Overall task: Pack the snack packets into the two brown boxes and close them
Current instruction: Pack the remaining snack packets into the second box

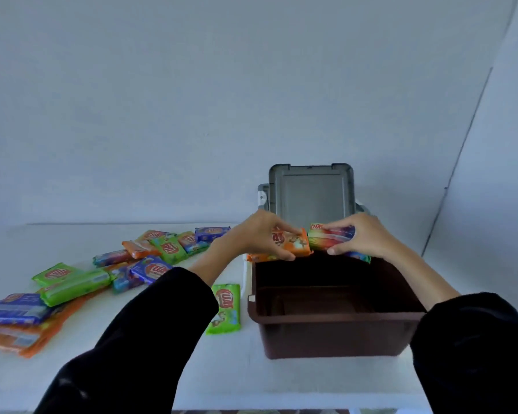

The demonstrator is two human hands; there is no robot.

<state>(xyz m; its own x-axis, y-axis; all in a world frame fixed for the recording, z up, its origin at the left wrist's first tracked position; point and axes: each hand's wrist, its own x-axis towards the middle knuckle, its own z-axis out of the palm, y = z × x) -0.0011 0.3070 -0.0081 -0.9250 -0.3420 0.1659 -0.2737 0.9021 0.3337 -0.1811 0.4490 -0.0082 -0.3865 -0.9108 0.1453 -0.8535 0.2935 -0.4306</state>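
An open brown box [332,336] stands on the white table in front of me, and its inside looks dark. Above its far rim my left hand [260,234] pinches an orange snack packet [296,245]. Right beside it, my right hand [362,234] grips a packet [329,237] with green and red print, with another packet partly hidden below it. A grey lid [311,189] stands upright behind the box, in front of a second container that is mostly hidden. Several green, blue and orange packets [72,282] lie scattered on the table to the left.
One green packet [225,309] lies alone just left of the brown box. The white table [192,369] meets a plain wall at the back and ends close to me at the front edge.
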